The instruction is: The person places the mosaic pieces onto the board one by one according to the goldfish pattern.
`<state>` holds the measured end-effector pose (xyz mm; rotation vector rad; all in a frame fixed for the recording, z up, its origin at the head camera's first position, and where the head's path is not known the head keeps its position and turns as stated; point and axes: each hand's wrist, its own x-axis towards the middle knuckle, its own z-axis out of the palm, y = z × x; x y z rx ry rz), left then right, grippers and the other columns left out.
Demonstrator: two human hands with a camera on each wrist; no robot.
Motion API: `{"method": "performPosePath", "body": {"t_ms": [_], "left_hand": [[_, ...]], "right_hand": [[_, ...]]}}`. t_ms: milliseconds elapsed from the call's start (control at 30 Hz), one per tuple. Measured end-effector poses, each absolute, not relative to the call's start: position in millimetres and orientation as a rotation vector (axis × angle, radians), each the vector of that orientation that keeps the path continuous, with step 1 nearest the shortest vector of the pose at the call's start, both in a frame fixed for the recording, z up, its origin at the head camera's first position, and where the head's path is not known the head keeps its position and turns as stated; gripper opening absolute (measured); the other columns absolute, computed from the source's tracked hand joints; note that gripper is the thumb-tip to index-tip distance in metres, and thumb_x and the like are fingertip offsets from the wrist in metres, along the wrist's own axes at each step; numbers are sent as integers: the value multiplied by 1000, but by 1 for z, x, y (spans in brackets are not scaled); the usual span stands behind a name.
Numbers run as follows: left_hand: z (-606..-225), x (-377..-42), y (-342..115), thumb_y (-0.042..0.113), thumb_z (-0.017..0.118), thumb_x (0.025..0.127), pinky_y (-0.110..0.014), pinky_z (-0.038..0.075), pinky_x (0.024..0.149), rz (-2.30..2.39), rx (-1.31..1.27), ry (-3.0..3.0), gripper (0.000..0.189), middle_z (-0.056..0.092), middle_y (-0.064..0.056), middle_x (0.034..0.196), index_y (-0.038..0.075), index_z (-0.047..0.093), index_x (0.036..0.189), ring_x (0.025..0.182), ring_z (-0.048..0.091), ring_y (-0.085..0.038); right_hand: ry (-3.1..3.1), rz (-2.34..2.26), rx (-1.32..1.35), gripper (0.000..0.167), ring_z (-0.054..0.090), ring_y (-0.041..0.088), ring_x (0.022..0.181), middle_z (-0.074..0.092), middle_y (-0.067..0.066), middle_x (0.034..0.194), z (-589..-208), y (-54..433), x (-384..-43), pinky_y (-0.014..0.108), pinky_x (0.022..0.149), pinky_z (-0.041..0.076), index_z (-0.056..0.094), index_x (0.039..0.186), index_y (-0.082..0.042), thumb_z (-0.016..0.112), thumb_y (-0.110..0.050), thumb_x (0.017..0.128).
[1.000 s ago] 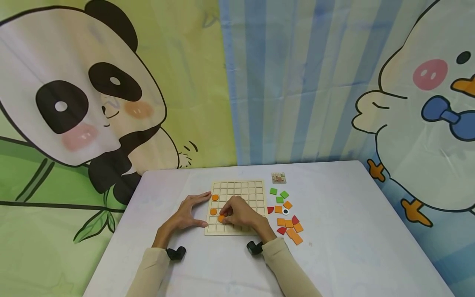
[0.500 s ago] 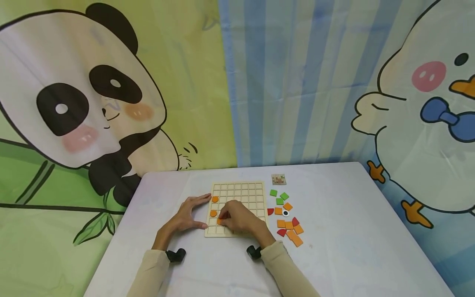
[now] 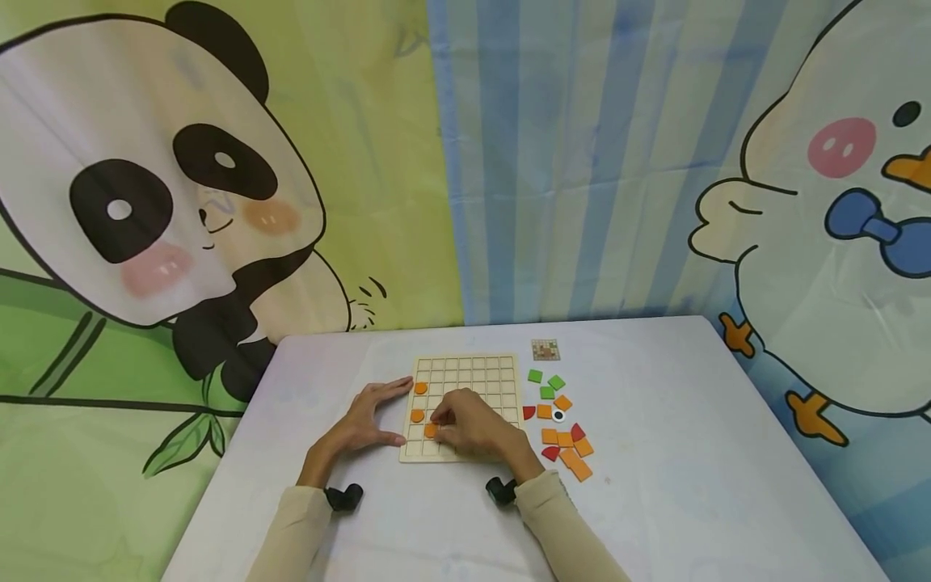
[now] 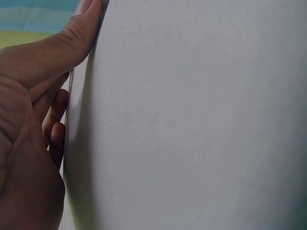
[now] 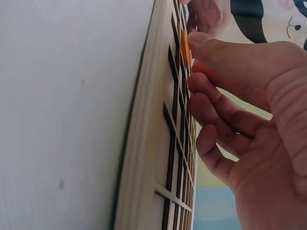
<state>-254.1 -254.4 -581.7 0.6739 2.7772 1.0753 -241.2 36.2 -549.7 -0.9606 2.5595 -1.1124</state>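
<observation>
A pale wooden grid board (image 3: pixel 502 374) lies on the white table. My left hand (image 3: pixel 356 427) is spread along its left edge, thumb near the front corner and fingertips farther back. In the left wrist view, the thumb (image 4: pixel 79 40) touches the board's rim. My right hand (image 3: pixel 476 424) is over the lower left squares, pinching an orange disc (image 3: pixel 431 431) low against the grid. The right wrist view has the thumb on this orange disc (image 5: pixel 185 48), other fingers curled. Two more orange discs, one (image 3: pixel 420 388) behind the other (image 3: pixel 417 415), sit in the left column.
Right of the board lie several orange squares (image 3: pixel 566 440), green squares (image 3: pixel 556 382), red quarter-round pieces (image 3: pixel 550 454) and a white ring-shaped piece with a dark centre (image 3: pixel 558 416). A small patterned card (image 3: pixel 545 349) lies behind them. A printed curtain (image 3: pixel 553 162) hangs behind the table.
My right hand has shifted very slightly to the left with the orange disc. My left hand stays at the board's edge, and the loose pieces have not moved.
</observation>
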Motion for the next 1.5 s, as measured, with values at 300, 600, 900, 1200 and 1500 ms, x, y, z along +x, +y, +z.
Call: {"method": "performPosePath", "body": {"t_ms": [300,600,900,1200,1500], "left_hand": [[-582,-254,-257,35,105,67,-66,31,117,1083,751,2788,109,47,-8,173,12,55,161,143,49,-38],[-579,-253,-255,34,105,67,-68,31,117,1097,750,2791,110,47,-11,173,10,54,161,144,48,-40],[-581,-251,-257,35,105,66,-66,32,115,1120,754,2793,110,47,-14,172,9,55,161,143,48,-40],[-592,-253,-260,46,102,68,-59,34,109,1138,851,2821,109,49,-12,171,13,56,161,137,49,-32],[-580,-250,-254,33,105,67,-69,31,119,1103,713,2780,110,46,-11,174,10,54,161,146,47,-40]], "right_hand": [[2623,-1099,-1056,26,73,16,97,83,7,108,-541,46,-247,26,88,59,84,115,-3,89,-13,91],[2644,-1139,-977,26,74,22,96,83,9,106,-536,63,-247,28,86,60,84,113,-1,89,-10,90],[2670,-1177,-909,24,74,22,96,83,10,107,-536,87,-245,35,86,61,84,112,-1,88,-8,90],[2664,-1218,-816,24,73,21,94,81,11,109,-539,116,-248,33,84,60,83,113,1,88,-6,90],[2667,-1256,-813,25,74,21,92,82,13,109,-541,127,-252,30,82,61,83,112,1,90,-6,88]]}}
